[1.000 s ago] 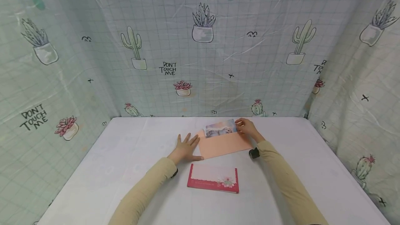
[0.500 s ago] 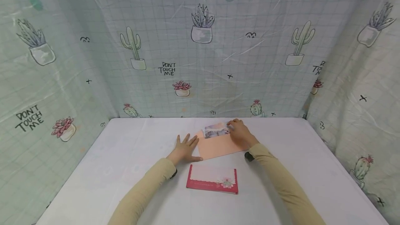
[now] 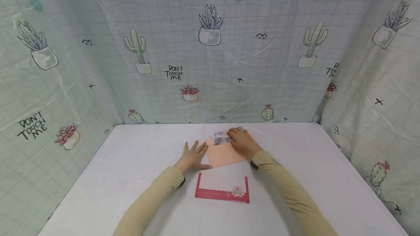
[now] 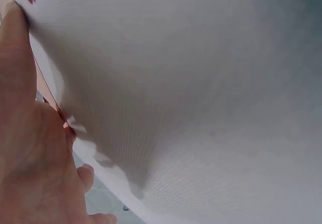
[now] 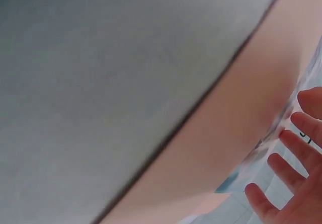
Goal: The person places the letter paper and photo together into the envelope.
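A peach envelope (image 3: pixel 223 155) lies slightly tilted on the table. Along its far edge is a card (image 3: pixel 220 137) with a pink and blue picture. My left hand (image 3: pixel 194 157) is flat with spread fingers at the envelope's left end, the thumb at its near left corner. Reaching over the envelope, my right hand (image 3: pixel 243 142) has its fingertips on the middle of the card and covers part of it. In the right wrist view the fingers (image 5: pixel 289 171) are apart and gently bent along the card, not gripping it.
Nearer to me lies a pink and red booklet (image 3: pixel 222 187) with a flower print. The white table (image 3: pixel 131 177) ends at a hanging cloth (image 3: pixel 229 61) printed with cacti, which also stands along both sides.
My right hand has moved left along the card, from its right end to its middle. The left hand, the envelope and the booklet stay in place.
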Available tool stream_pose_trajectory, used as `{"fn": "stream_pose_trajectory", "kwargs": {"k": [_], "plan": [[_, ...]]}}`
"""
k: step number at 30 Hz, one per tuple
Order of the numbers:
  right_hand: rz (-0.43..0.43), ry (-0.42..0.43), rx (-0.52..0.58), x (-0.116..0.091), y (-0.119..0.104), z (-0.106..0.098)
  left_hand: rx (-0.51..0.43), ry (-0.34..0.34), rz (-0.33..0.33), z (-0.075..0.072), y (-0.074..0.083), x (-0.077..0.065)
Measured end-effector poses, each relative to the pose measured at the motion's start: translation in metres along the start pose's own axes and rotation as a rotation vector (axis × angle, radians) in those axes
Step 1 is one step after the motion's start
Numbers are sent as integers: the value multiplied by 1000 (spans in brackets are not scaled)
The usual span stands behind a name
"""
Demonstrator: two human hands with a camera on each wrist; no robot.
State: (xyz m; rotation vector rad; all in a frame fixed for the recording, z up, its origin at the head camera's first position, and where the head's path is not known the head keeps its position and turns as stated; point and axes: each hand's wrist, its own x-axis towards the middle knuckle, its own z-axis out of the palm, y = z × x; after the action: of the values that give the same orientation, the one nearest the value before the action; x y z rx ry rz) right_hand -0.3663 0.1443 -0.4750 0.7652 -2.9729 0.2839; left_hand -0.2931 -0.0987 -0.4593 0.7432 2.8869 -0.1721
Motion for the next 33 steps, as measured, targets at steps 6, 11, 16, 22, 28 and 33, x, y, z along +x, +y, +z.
{"fn": "stream_pose_trajectory", "kwargs": {"k": [6,11,16,22,28,33], "plan": [[-27,-2,-57,7,-4,1,-22,5,-5,-2,-1,-1],[-8,-21,-50,12,-8,-3,-13,6,-10,-2,0,0],[34,-71,-47,14,-12,-5,-16,-3,-11,-3,0,0],[61,-100,-72,19,-14,-7,-22,-7,-14,-3,0,1],[67,-115,-87,23,-16,-8,-29,-8,-9,-4,-1,1],[79,-119,-96,22,-17,-8,-28,-1,-3,-4,-1,0]]}}
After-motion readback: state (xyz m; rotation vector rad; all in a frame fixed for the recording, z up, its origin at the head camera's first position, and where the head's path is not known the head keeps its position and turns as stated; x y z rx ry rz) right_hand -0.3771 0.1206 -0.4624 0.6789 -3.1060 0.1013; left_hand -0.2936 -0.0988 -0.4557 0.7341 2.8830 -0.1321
